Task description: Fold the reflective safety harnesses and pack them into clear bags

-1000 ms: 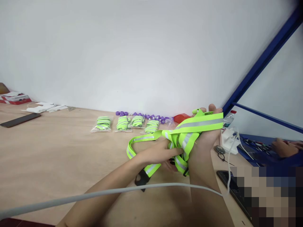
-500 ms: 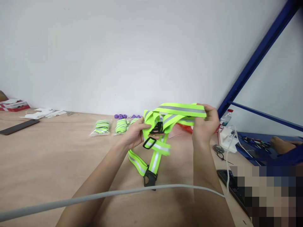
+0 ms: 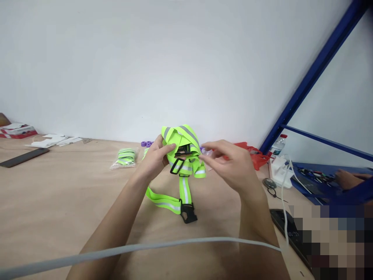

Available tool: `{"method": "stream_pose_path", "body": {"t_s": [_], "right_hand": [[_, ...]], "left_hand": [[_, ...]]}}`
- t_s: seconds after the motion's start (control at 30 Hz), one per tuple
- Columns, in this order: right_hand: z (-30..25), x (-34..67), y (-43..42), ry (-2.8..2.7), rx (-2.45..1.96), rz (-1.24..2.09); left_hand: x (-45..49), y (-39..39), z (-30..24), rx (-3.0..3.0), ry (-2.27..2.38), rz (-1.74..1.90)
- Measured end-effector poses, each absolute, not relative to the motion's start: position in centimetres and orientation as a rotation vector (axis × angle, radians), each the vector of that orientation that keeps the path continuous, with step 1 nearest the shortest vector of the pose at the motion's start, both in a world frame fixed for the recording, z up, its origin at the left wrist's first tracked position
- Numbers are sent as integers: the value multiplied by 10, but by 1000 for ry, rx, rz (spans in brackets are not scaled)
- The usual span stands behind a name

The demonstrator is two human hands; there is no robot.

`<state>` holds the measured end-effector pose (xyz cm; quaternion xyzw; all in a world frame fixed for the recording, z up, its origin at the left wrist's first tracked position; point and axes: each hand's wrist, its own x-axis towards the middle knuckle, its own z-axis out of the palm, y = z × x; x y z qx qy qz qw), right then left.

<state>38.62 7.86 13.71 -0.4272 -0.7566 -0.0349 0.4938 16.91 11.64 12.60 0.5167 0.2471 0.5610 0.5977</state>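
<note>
My left hand (image 3: 155, 157) is closed on a bundled neon-yellow reflective strap (image 3: 186, 134), its thumb across the front of the folds. A black slide adjuster (image 3: 176, 166) and part of a black buckle (image 3: 183, 150) show in the bundle. From it a strap end hangs down to a black side-release buckle (image 3: 188, 213), with a loop trailing left. My right hand (image 3: 229, 161) is at the bundle's right edge, thumb and forefinger apart; whether the fingertips touch the strap I cannot tell.
A bagged reflective strap (image 3: 126, 156) and purple pieces (image 3: 146, 144) lie behind on the table. To the right are a red plastic bag (image 3: 256, 157), a bottle (image 3: 278, 146), a phone (image 3: 287, 229) and another person's hand (image 3: 348, 179). A white cable (image 3: 175, 244) crosses in front.
The strap length stretched out to the right has been folded onto the bundle. My right hand has let go and come left and nearer; the bundle has shifted left.
</note>
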Motion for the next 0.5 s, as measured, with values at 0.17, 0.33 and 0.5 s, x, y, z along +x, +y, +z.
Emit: {"method": "stream_pose_path", "body": {"t_s": [0.17, 0.33, 0.5], "right_hand": [[136, 369, 79, -2083, -868, -170], [133, 368, 84, -2106, -865, -286], [134, 368, 85, -2003, -756, -343]], "left_hand": [[165, 104, 136, 1303, 505, 1121], [159, 101, 141, 1293, 471, 1062], [152, 105, 141, 1370, 531, 1102]]}}
